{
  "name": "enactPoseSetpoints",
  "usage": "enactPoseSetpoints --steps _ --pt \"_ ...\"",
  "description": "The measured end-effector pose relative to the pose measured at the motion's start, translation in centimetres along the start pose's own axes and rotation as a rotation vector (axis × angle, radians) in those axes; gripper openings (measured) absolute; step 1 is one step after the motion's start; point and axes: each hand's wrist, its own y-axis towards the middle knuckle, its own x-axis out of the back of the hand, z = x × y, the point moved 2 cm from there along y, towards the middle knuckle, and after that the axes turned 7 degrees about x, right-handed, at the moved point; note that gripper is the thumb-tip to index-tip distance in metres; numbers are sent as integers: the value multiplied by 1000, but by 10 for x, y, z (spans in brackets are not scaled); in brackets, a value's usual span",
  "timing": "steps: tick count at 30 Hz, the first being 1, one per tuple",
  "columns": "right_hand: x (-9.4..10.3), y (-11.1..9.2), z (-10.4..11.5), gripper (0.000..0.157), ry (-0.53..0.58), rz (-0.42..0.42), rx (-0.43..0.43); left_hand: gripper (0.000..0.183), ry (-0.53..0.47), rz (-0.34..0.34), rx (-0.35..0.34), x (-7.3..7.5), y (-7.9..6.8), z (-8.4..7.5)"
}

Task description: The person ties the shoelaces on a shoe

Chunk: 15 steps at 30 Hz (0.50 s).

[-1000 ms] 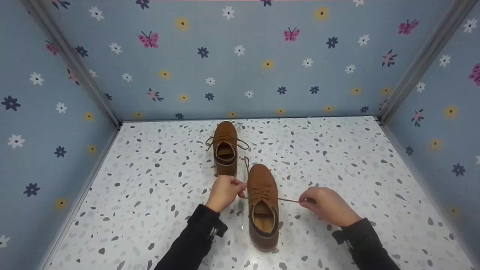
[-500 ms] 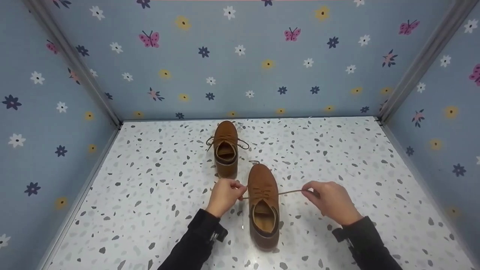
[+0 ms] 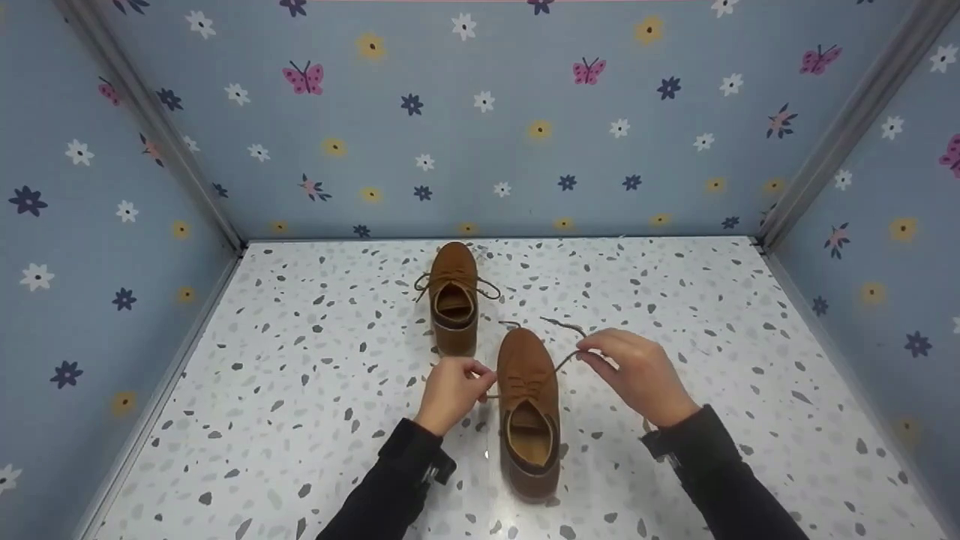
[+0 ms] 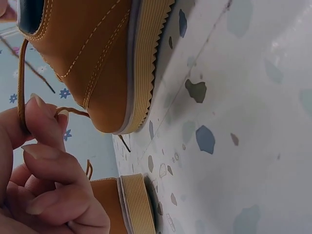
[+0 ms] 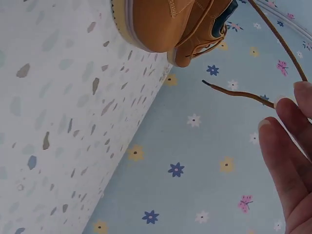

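A brown lace-up shoe [image 3: 523, 349] stands on the speckled surface, toe pointing away from me. At its left side my left hand [image 3: 452, 394] pinches one shoelace [image 4: 22, 85] between thumb and fingers. Out to the right, my right hand [image 3: 637, 375] pinches the other lace [image 3: 565, 362], which slants up from the eyelets. That lace's dark-tipped end [image 5: 234, 93] sticks out beyond the fingertips. A bit of lace [image 3: 510, 324] shows just past the toe. Beyond to the left stands the matching shoe [image 3: 454, 259], its laces looped out on both sides.
The white terrazzo-patterned surface [image 3: 315, 390] is bounded by a blue back wall [image 3: 450, 135] with flowers and butterflies. Similar side walls rise left and right, joined by grey metal corner posts [image 3: 847, 112]. The far shoe stands close to the back wall.
My right hand has moved away from me and slightly left with its lace, whose loose end now extends past the fingers. The lace bit near the toe shifted right earlier. My left hand barely moved.
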Motion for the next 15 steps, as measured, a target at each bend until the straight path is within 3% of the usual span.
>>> enactPoseSetpoints --steps 6,15 --pt "-22 35 1 18 24 40 104 10 2 6 -3 0 0 0" --pt "-67 78 2 12 84 263 149 10 -19 26 -24 0 -1 -1"
